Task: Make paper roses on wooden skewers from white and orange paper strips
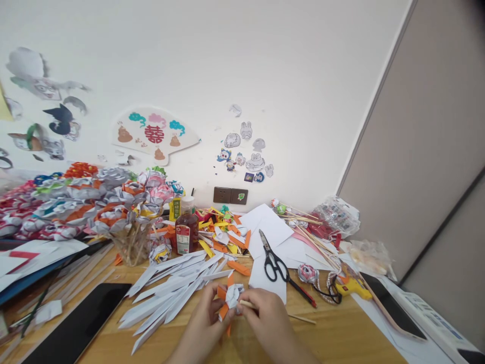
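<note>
Wooden table is covered w/ clutter. White paper strips are fanned at ctr. Black scissors are laid on white sheets. Black tablet is set at L, yellow glue gun & phone at R.

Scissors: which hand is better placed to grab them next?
Right, likely: the scissors lie just beyond the right hand, while the left hand is farther off, across the paper flower that both hold.
</note>
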The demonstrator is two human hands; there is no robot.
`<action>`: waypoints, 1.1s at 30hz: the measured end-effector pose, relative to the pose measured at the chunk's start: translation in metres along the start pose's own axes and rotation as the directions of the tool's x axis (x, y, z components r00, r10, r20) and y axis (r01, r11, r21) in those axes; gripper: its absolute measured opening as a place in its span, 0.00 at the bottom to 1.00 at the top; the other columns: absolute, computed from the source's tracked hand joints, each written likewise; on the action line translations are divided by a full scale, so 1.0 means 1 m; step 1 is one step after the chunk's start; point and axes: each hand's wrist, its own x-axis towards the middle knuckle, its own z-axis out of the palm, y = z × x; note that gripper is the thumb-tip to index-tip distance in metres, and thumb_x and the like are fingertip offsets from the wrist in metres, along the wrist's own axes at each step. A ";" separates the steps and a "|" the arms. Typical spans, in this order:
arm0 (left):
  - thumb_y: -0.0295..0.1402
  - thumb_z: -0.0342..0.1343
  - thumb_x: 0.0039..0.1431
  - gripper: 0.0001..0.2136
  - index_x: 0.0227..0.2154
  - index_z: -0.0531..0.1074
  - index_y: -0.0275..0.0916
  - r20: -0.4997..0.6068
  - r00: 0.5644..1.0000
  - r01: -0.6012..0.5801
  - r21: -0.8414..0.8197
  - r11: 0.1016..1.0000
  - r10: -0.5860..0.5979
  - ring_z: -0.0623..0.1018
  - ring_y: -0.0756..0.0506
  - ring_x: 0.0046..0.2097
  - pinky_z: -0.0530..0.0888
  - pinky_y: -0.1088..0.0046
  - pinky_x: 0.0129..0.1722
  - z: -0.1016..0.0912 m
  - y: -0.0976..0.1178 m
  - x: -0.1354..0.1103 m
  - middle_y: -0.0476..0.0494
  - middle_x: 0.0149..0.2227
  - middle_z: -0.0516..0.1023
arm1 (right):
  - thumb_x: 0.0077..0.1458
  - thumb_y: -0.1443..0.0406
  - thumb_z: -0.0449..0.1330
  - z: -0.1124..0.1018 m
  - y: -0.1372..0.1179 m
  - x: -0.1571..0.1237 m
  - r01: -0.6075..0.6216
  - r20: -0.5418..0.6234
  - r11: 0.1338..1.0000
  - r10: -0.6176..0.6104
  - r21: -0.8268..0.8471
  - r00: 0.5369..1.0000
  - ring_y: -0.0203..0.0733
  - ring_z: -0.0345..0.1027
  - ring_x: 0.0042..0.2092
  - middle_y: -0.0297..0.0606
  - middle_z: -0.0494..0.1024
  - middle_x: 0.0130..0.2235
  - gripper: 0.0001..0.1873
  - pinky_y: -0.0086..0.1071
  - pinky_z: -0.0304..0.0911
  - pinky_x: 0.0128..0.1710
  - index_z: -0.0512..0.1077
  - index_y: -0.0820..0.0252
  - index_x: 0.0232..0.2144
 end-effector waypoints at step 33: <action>0.36 0.61 0.51 0.12 0.34 0.63 0.44 0.018 1.000 -0.019 0.057 0.998 0.018 0.78 0.44 0.36 0.74 0.70 0.36 -0.001 -0.006 -0.001 0.48 0.35 0.77 | 0.47 0.73 0.63 0.001 -0.002 -0.001 -0.051 0.001 0.997 0.051 -0.056 0.999 0.36 0.65 0.28 0.31 0.75 0.25 0.06 0.25 0.52 0.28 0.74 0.59 0.22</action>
